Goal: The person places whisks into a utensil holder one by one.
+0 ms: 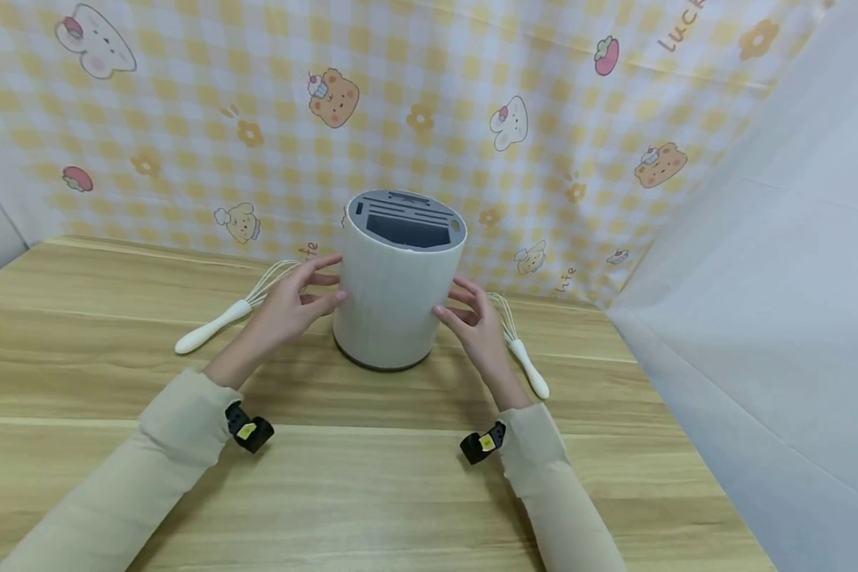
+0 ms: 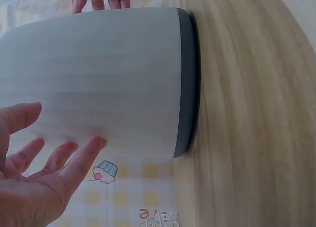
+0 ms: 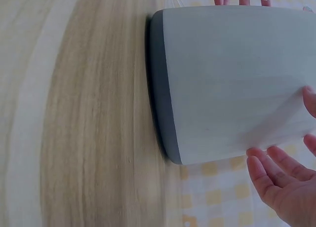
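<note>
Tabletop [image 1: 372, 492] below, spread left fingers [image 2: 82, 160] and right fingers [image 3: 263, 181] touch a white container [image 1: 393, 302].

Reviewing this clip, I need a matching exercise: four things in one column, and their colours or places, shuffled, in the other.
Things:
1. Holder
2. Slotted top
3. Checked cloth
4. Table

Colours or places:
A. Yellow and white, hanging as the backdrop
B. Wood-grained, below the person's forearms
C. Plain whitish, between the left hand and the right hand
D. Dark grey, set inside a pale rim

Right pairs: 1-C, 2-D, 3-A, 4-B
</note>
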The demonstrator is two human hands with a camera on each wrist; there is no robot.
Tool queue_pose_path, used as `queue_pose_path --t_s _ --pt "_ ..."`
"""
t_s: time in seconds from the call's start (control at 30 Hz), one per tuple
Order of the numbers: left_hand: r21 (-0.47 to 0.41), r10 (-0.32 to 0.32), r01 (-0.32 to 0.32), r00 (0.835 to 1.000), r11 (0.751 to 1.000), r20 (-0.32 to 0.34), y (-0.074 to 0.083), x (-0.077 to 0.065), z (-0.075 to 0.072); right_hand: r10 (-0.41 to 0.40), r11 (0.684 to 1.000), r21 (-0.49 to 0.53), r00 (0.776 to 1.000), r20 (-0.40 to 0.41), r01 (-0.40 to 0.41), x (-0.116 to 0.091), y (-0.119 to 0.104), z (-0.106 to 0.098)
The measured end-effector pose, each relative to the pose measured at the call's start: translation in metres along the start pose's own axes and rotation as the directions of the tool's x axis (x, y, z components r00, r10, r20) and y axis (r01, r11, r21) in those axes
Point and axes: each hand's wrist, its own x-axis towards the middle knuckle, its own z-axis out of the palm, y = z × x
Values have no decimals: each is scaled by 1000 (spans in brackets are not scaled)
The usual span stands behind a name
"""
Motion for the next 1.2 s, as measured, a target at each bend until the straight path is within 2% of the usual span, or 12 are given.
queue_pose_path --t_s 0.47,0.83,1.2 --pt "-21 -2 2 1000 1000 3 7 -14 2 14 1000 18 1000 14 -14 -13 -4 -2" --pt "-23 -38 39 999 999 17 10 -21 4 -4 1000 22 1000 24 3 -21 -7 -3" --pt "3 4 -4 1000 1000 -8 15 -31 6 -3 1000 22 999 50 2 -29 -10 -6"
